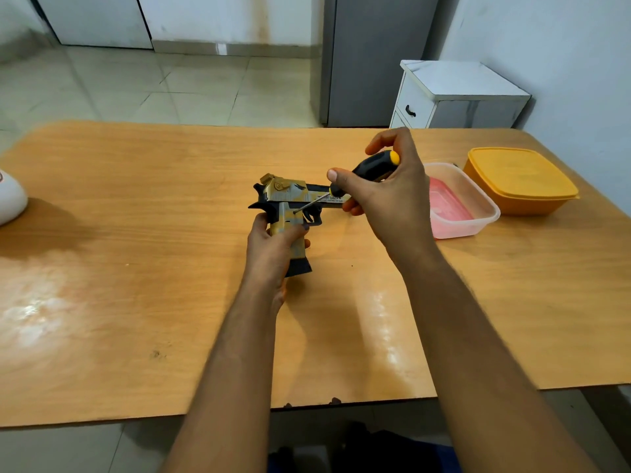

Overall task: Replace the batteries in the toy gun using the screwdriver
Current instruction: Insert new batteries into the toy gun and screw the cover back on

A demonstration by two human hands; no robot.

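Hands (273, 247) mid-table (136, 233), toy gun (293, 196), screwdriver (368, 172).

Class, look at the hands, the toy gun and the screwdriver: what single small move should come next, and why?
Probably turn the screwdriver to loosen the screw. The right hand grips its handle, its tip already sits on the toy gun's grip, and the left hand steadies that grip above the table.

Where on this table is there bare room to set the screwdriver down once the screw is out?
Bare wood runs left of the toy gun to the white object, and along the near edge of the table. It's crowded on the right, around the clear container and yellow box.
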